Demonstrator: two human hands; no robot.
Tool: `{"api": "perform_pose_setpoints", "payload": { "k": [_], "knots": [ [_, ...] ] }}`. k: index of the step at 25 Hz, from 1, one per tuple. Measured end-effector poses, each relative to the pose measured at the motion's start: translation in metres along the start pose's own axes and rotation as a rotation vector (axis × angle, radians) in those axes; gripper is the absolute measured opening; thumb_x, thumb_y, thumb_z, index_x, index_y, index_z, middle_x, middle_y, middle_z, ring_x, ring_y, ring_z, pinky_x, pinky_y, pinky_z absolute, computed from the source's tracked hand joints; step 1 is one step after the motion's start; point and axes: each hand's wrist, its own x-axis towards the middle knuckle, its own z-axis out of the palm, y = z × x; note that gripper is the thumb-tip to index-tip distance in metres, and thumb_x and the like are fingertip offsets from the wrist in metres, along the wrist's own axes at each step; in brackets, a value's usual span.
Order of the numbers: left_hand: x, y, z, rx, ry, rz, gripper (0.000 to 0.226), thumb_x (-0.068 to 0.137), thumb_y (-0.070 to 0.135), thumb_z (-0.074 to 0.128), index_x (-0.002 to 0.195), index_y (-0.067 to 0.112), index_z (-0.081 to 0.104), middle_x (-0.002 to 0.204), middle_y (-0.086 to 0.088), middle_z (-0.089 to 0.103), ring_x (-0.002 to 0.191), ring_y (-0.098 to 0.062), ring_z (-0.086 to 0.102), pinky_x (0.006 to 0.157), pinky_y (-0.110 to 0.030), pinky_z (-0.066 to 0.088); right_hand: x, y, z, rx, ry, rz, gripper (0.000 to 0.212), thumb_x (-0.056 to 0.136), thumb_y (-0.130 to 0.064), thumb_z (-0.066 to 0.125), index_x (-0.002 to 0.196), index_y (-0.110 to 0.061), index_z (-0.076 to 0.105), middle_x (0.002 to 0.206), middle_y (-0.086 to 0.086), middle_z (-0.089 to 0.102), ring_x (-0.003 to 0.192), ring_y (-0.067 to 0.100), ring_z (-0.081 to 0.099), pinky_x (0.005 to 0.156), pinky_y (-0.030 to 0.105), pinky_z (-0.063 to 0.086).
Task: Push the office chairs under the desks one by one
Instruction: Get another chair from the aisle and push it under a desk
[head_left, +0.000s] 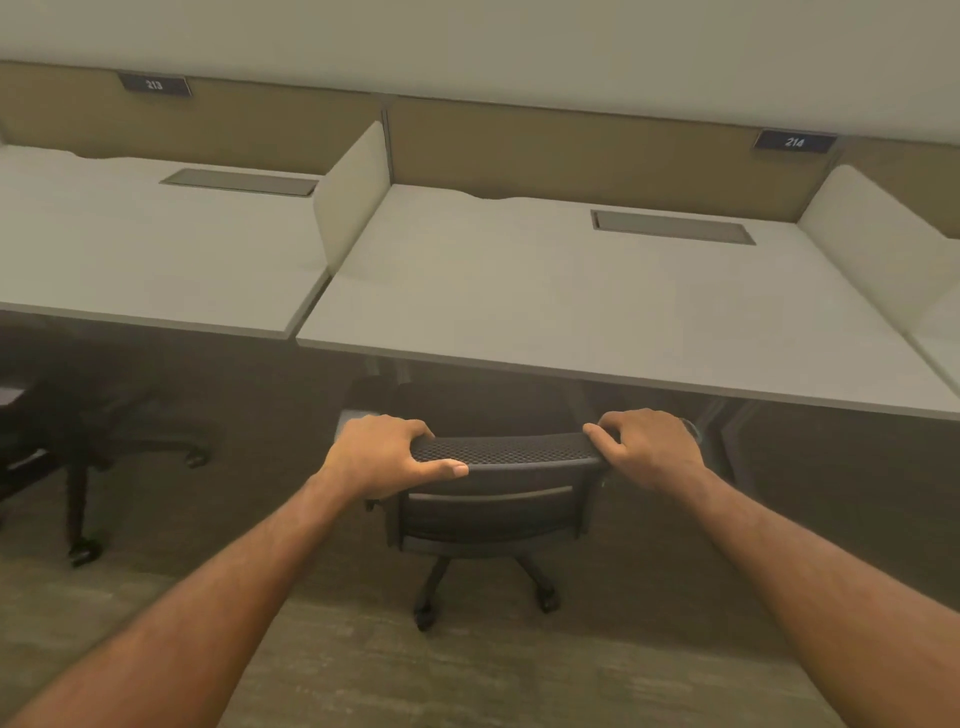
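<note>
Both bare hands grip the top edge of a black office chair (493, 499) that stands in front of the desk (571, 312) labelled by a small dark plate reading 214 (795, 141). The left hand (384, 454) wraps the left corner of the mesh backrest, fingers curled over the far side and thumb lying along the near edge. The right hand (649, 447) holds the right corner the same way, its fingers closed over the top rail. The chair's backrest sits just short of the desk's front edge; its seat appears to be already under the desktop, though the shadow there makes this hard to confirm. Its wheeled base (483, 592) rests on the grey carpet (415, 675).

A pale divider panel (353, 192) separates this desk from the neighbouring desk (156, 249) on the left, marked by a plate reading 213 (154, 84). A second black chair (78, 467) stands at the far left, pulled out from that desk, only partly in view. Each desktop has a grey rectangular cable hatch (672, 227) set near its back edge.
</note>
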Motion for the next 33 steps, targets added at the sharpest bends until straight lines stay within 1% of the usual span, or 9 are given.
{"api": "perform_pose_setpoints", "payload": {
  "k": [5, 8, 12, 17, 24, 26, 28, 30, 33],
  "knots": [
    [0.027, -0.050, -0.013, 0.008, -0.019, 0.040, 0.108, 0.055, 0.110, 0.019, 0.117, 0.037, 0.069, 0.086, 0.021, 0.066, 0.082, -0.004, 0.061, 0.070, -0.029, 0.046, 0.027, -0.038, 0.003, -0.008, 0.011, 0.043, 0.054, 0.084, -0.075, 0.015, 0.067, -0.039, 0.050, 0.058, -0.016, 0.055, 0.054, 0.000, 0.047, 0.049, 0.024, 0.026],
    [0.037, -0.077, -0.022, -0.008, -0.030, 0.053, 0.110, 0.052, 0.110, 0.022, 0.123, 0.039, 0.067, 0.103, 0.018, 0.072, 0.093, -0.007, 0.064, 0.076, -0.031, 0.045, 0.035, -0.060, 0.005, 0.011, -0.002, 0.064, 0.052, 0.086, -0.074, 0.014, 0.061, -0.039, 0.044, 0.055, -0.013, 0.054, 0.053, 0.002, 0.049, 0.048, 0.025, 0.027],
    [0.044, -0.100, -0.031, -0.004, -0.057, 0.064, 0.108, 0.050, 0.110, 0.024, 0.123, 0.042, 0.066, 0.104, 0.018, 0.072, 0.093, -0.007, 0.063, 0.077, -0.031, 0.043, 0.036, -0.084, 0.010, 0.002, 0.022, 0.113, 0.058, 0.086, -0.073, 0.015, 0.066, -0.035, 0.053, 0.057, -0.012, 0.057, 0.053, 0.003, 0.051, 0.049, 0.025, 0.030],
    [0.046, -0.107, -0.035, 0.018, -0.088, 0.072, 0.103, 0.052, 0.107, 0.028, 0.123, 0.042, 0.066, 0.104, 0.017, 0.072, 0.093, -0.009, 0.063, 0.079, -0.032, 0.046, 0.035, -0.093, 0.012, 0.010, 0.011, 0.169, 0.059, 0.091, -0.071, 0.022, 0.076, -0.033, 0.065, 0.061, -0.013, 0.062, 0.057, 0.005, 0.056, 0.058, 0.026, 0.049],
    [0.032, -0.098, -0.031, 0.034, 0.009, 0.050, 0.099, 0.061, 0.106, 0.023, 0.117, 0.038, 0.068, 0.091, 0.023, 0.064, 0.083, -0.004, 0.055, 0.070, -0.029, 0.039, 0.028, -0.090, 0.010, 0.037, -0.008, 0.174, 0.058, 0.094, -0.067, 0.027, 0.083, -0.029, 0.069, 0.066, -0.012, 0.064, 0.061, 0.007, 0.059, 0.065, 0.032, 0.054],
    [0.029, -0.093, -0.030, 0.020, -0.004, 0.039, 0.096, 0.067, 0.102, 0.027, 0.119, 0.032, 0.068, 0.098, 0.016, 0.069, 0.085, -0.007, 0.056, 0.071, -0.030, 0.039, 0.027, -0.087, 0.008, 0.095, 0.005, 0.157, 0.056, 0.094, -0.065, 0.031, 0.094, -0.026, 0.072, 0.079, -0.008, 0.070, 0.074, 0.014, 0.066, 0.072, 0.036, 0.056],
    [0.020, -0.088, -0.033, -0.014, 0.011, -0.014, 0.088, 0.078, 0.093, 0.037, 0.129, 0.026, 0.064, 0.117, 0.007, 0.071, 0.100, -0.014, 0.062, 0.079, -0.031, 0.044, 0.026, -0.084, 0.006, 0.168, 0.027, 0.102, 0.052, 0.099, -0.058, 0.040, 0.126, -0.022, 0.065, 0.113, 0.000, 0.073, 0.104, 0.024, 0.067, 0.087, 0.041, 0.053],
    [0.004, -0.085, -0.039, -0.036, 0.083, -0.073, 0.083, 0.086, 0.084, 0.041, 0.141, 0.023, 0.055, 0.136, 0.002, 0.065, 0.120, -0.019, 0.061, 0.096, -0.036, 0.049, 0.026, -0.082, 0.002, 0.196, 0.039, 0.013, 0.058, 0.101, -0.054, 0.046, 0.148, -0.020, 0.047, 0.143, 0.005, 0.058, 0.128, 0.028, 0.054, 0.102, 0.046, 0.046],
    [-0.033, -0.082, -0.054, 0.029, 0.177, -0.140, 0.089, 0.087, 0.083, 0.036, 0.150, 0.022, 0.045, 0.151, -0.002, 0.053, 0.137, -0.021, 0.050, 0.113, -0.043, 0.043, 0.030, -0.087, -0.007, 0.158, 0.049, -0.100, 0.070, 0.100, -0.060, 0.046, 0.157, -0.022, 0.030, 0.163, 0.007, 0.032, 0.145, 0.029, 0.035, 0.116, 0.050, 0.034]
  ]
}}
